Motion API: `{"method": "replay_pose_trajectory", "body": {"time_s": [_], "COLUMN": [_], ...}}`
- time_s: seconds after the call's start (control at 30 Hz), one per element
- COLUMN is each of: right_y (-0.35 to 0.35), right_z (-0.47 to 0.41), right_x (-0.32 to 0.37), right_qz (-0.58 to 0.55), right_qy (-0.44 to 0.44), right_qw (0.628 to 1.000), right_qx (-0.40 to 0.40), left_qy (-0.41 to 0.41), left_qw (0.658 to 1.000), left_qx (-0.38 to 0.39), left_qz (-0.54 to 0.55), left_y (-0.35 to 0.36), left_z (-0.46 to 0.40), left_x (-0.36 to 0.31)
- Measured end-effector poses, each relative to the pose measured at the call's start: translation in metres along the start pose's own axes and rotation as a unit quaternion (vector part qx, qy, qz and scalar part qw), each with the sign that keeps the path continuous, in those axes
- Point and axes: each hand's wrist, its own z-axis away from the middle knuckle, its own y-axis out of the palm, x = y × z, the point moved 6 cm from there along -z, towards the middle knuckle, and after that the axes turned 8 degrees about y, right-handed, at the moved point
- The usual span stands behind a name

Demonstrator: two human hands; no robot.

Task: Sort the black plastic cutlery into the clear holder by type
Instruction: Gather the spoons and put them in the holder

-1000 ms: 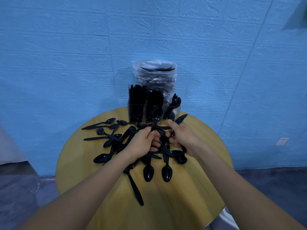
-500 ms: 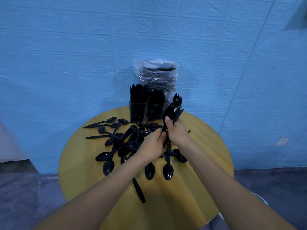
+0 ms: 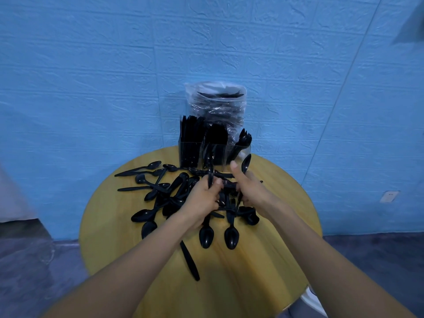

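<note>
Left hand [image 3: 203,198] now with raised spoon [image 3: 210,171].

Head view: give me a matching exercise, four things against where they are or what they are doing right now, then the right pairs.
Things:
1. left hand
2. right hand
3. holder
4. wrapped stack

Places or states:
A. at the table's far edge, cutlery standing in its compartments
B. behind the holder, against the blue wall
C. grips a spoon whose bowl points up beside the thumb
D. grips a piece of cutlery raised above the pile

Pairs: 1-D, 2-C, 3-A, 4-B
</note>
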Motion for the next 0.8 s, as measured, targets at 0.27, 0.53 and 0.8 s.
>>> {"method": "replay_pose_trajectory", "body": {"time_s": [0.27,0.53,0.8], "right_y": [0.006,0.009,0.008], "right_z": [0.006,0.012,0.019], "right_x": [0.011,0.018,0.022], "right_qz": [0.020,0.083,0.047], "right_qy": [-0.052,-0.055,-0.017], "right_qw": [0.998,0.995,0.999], "right_qx": [-0.042,-0.030,0.006], "left_qy": [-0.033,-0.043,-0.030], "left_qw": [0.995,0.995,0.993], "left_qx": [0.096,0.090,0.111], "left_qz": [-0.008,-0.026,0.025], "left_y": [0.029,0.030,0.032], "left_z": [0.010,0.014,0.016], "left_x": [-0.002,-0.005,-0.009]}}
